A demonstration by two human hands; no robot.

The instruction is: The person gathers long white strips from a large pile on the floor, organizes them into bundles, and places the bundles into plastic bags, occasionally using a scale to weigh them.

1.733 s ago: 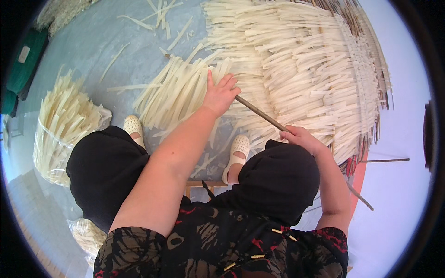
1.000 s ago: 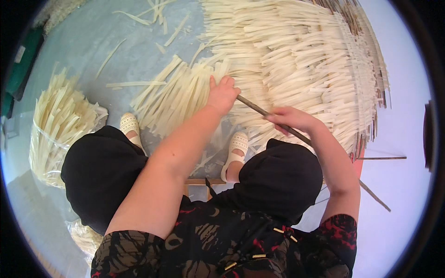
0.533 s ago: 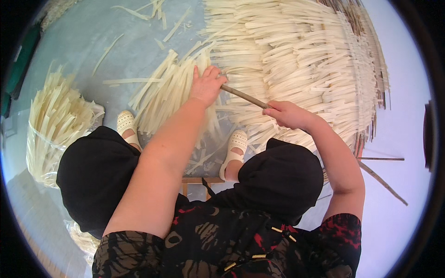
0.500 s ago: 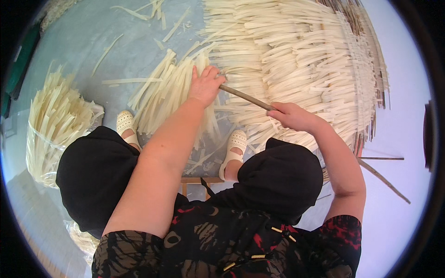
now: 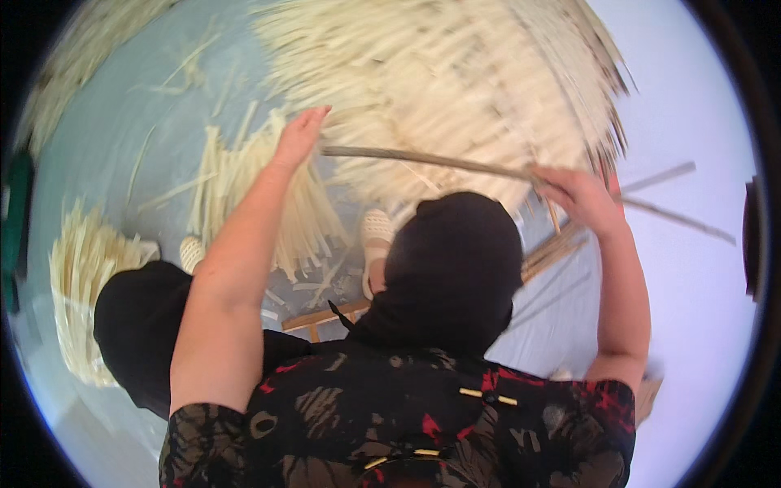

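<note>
A long thin brown wooden stick (image 5: 431, 160) spans the space between my hands and carries on past the right one. My right hand (image 5: 579, 198) grips it, fingers closed around the wood. At its other end my left hand (image 5: 303, 134) is stretched out flat, just beside the stick's tip; whether it touches is blurred. Below and around my left hand, a bunch of pale cream flat strips (image 5: 305, 207) spreads over the floor between my shoes. More of these strips lie in a wide layered pile (image 5: 423, 73) beyond the stick.
A clear bag (image 5: 73, 325) full of upright strips stands left of my knee. Loose scraps lie on the grey floor (image 5: 175, 154). Between my feet is a wooden frame (image 5: 325, 315). Several sticks (image 5: 553, 254) lie right of my knee, near a white wall (image 5: 683, 98).
My hands have moved apart, left hand leftward and right hand rightward. More stick shows between them, and my left fingers have straightened. The view has shifted, and my right knee is raised.
</note>
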